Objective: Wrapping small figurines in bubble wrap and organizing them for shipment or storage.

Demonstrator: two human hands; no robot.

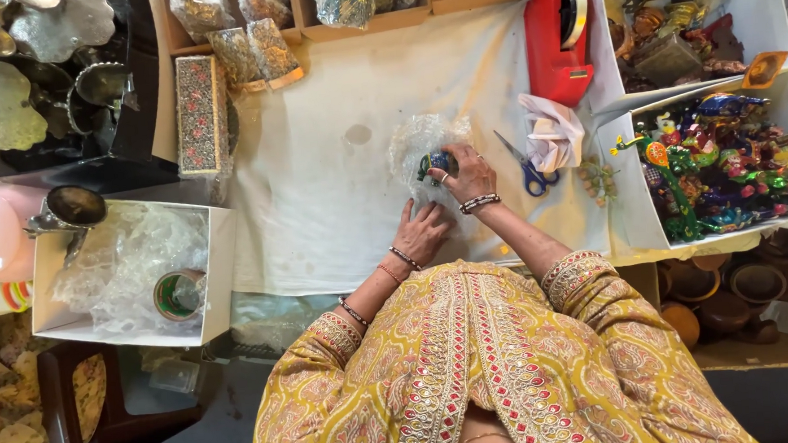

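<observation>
A small painted figurine (435, 164), blue and green, lies on a sheet of clear bubble wrap (417, 144) on the white table cloth (320, 189). My right hand (469, 174) rests on top of the figurine and grips it. Just below, my left hand (422, 233) lies flat on the cloth at the lower edge of the wrap, fingers spread and holding nothing. Both wrists carry bangles, and yellow embroidered sleeves cover my arms.
Blue-handled scissors (526, 168) and a crumpled white cloth (551, 134) lie right of my hands, a red tape dispenser (557, 42) beyond. A white box of colourful figurines (723, 164) stands at right. Another white box (219, 258) at left holds bubble wrap and a tape roll (179, 296).
</observation>
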